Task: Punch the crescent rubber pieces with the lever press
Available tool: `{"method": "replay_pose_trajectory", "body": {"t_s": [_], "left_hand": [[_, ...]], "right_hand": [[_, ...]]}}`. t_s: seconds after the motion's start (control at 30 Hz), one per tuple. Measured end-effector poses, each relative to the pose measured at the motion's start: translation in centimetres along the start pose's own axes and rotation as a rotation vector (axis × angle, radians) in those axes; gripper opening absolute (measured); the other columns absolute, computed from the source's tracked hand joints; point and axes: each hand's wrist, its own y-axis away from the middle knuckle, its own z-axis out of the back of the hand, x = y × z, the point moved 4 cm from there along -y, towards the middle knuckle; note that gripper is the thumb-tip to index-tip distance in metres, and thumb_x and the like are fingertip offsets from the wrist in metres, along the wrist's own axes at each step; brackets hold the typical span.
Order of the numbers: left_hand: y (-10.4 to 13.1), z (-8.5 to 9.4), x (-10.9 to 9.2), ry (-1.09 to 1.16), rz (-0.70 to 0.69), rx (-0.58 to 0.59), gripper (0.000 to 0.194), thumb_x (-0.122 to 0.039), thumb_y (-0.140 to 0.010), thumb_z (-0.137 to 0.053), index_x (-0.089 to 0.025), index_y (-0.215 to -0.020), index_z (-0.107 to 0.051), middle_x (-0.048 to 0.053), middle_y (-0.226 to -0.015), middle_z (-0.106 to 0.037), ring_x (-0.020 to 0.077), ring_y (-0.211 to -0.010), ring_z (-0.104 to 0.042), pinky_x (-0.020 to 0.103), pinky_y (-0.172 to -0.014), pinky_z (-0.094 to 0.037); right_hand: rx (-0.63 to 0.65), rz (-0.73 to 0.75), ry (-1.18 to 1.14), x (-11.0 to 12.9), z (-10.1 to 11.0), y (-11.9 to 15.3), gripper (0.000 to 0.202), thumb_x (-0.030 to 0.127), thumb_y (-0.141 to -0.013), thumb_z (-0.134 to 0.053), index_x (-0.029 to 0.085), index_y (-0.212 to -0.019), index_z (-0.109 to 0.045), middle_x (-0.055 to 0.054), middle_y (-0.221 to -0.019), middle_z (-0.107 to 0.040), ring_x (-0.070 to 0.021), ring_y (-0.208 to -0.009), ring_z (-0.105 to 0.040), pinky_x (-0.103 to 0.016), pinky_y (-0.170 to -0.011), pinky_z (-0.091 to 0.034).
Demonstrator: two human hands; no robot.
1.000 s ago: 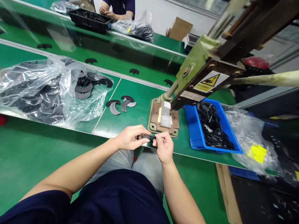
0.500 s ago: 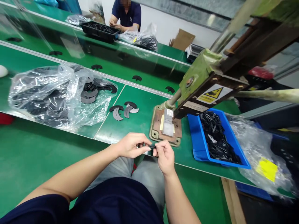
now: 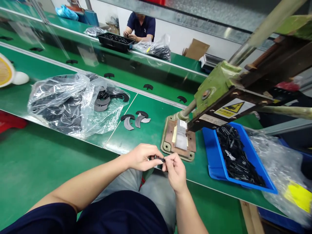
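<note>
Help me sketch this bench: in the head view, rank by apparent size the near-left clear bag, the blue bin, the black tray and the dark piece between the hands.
1. Near-left clear bag
2. Blue bin
3. Black tray, farther off, so its true size is unsure
4. Dark piece, partly covered

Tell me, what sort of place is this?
Probably a factory workshop: a press with a warning label, a blue bin of black parts, and a co-worker at the bench opposite.

Green floor [image 3: 48,169], green bench [image 3: 156,109] — white wall [image 3: 179,40] behind.
</note>
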Motion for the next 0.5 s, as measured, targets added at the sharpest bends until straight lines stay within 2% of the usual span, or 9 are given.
{"method": "replay_pose_trajectory", "body": {"t_s": [0.2, 0.37, 0.5], "left_hand": [[-0.1, 0.1, 0.1, 0.031, 0.044, -0.002, 0.019, -0.032, -0.099, -0.069, -0.018, -0.109, -0.077, 0.006, -0.088, -0.077, 0.0149, -0.074, -0.070, 0.025, -0.069, -0.054], [0.2, 0.3, 0.8, 0.121, 0.153, -0.067, 0.021, -0.034, -0.098, -0.072, -0.016, -0.107, -0.078, 0.005, -0.084, -0.074, 0.0099, -0.062, -0.061, 0.021, -0.059, -0.049], [0.5, 0.4, 1.0, 0.134, 0.159, -0.085, 0.019, -0.031, -0.097, -0.074, -0.016, -0.109, -0.079, 0.006, -0.088, -0.075, 0.0100, -0.066, -0.062, 0.021, -0.061, -0.049]], "right_hand": [[0.009, 0.014, 0.002, -0.4, -0.1, 0.1, 0.025, 0.044, -0.106, -0.056, 0.021, -0.099, -0.059, 0.002, -0.069, -0.063, -0.0106, -0.063, -0.058, -0.025, -0.064, -0.046], [-0.012, 0.006, -0.012, -0.7, -0.2, 0.1, 0.024, 0.044, -0.106, -0.056, 0.022, -0.111, -0.060, 0.002, -0.073, -0.064, -0.0105, -0.065, -0.058, -0.025, -0.064, -0.046], [-0.034, 0.024, -0.039, -0.6, -0.4, 0.2, 0.021, 0.042, -0.105, -0.057, 0.022, -0.112, -0.061, 0.002, -0.077, -0.065, -0.0097, -0.068, -0.060, -0.024, -0.066, -0.047]]}}
